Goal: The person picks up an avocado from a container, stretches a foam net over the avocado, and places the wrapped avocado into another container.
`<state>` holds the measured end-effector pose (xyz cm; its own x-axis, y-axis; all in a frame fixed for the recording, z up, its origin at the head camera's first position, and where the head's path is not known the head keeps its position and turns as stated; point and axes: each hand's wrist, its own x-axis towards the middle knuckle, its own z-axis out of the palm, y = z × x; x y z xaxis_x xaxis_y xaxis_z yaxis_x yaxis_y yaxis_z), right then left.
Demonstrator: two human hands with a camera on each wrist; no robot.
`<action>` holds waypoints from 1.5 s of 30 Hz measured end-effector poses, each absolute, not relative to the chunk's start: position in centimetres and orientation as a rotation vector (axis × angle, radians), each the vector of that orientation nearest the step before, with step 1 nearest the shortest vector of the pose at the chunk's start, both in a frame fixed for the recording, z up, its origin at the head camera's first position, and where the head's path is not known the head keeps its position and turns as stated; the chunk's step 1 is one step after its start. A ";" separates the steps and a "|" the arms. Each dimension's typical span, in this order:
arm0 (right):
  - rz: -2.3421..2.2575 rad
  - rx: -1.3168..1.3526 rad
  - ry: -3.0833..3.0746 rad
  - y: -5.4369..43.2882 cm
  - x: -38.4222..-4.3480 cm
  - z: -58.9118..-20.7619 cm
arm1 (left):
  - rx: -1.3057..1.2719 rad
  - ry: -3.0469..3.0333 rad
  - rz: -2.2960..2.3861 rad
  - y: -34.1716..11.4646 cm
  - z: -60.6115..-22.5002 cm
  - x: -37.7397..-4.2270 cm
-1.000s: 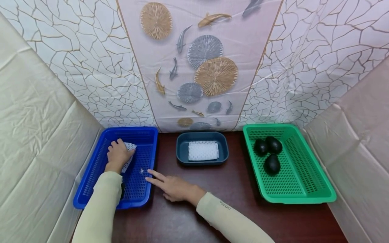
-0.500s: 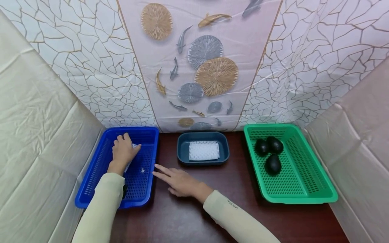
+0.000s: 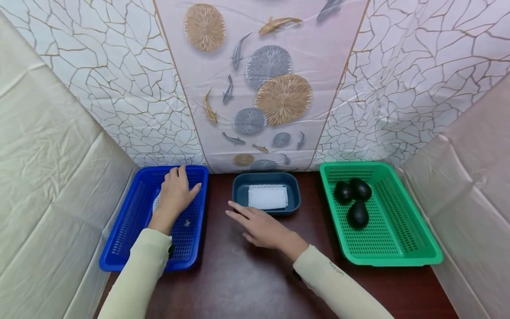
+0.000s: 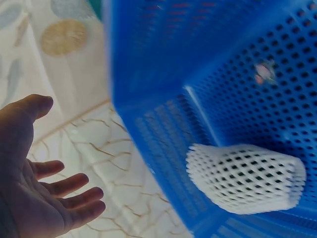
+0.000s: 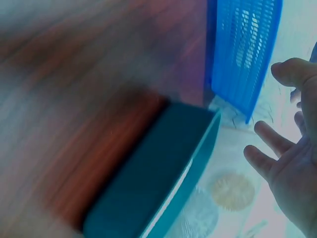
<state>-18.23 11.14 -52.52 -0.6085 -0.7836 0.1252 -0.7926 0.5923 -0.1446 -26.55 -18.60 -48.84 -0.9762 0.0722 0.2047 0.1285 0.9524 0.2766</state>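
My left hand [image 3: 174, 195] is over the blue basket [image 3: 203, 208] with its fingers spread, holding nothing. In the left wrist view, a white foam net sleeve [image 4: 247, 178] lies in that basket, apart from the hand. The sleeve bulges and dark shows through its holes; its contents cannot be made out. From the head it is mostly hidden behind my left hand. My right hand [image 3: 260, 228], fingers extended and holding nothing, is just in front of the dark teal tray [image 3: 294, 195]. Flat white foam net sleeves [image 3: 268, 196] lie in the tray.
On the right is a green basket [image 3: 392, 260] with three black, egg-shaped fruits like avocados [image 3: 357, 215]. A small pale scrap [image 3: 187, 223] lies on the blue basket's floor. Patterned cloth [image 3: 247, 146] rises behind the brown table [image 3: 239, 283], and pale panels flank both sides.
My left hand has let go of the foam net sleeve in the blue basket and moved rightward and away. My right hand has moved right, from the blue basket's edge to the tray.
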 end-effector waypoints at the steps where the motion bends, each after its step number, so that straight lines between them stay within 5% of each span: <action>1: 0.273 1.353 -2.744 11.6 -18.2 -52.4 | -0.168 -2.907 -0.426 -18.3 -48.7 -26.5; 19: 0.072 1.155 -2.680 21.2 -17.8 -50.0 | -0.404 -2.784 -0.396 -12.2 -47.2 -23.6; 45: 0.247 0.855 -2.859 32.7 -18.5 -49.3 | -0.711 -2.873 -0.381 -6.3 -51.3 -22.1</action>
<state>-18.47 32.74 -49.30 -0.8271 -0.5302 0.1865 -0.5544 0.8243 -0.1146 -22.07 -6.26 -51.28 -0.8748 0.4359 0.2114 0.4759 0.8548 0.2068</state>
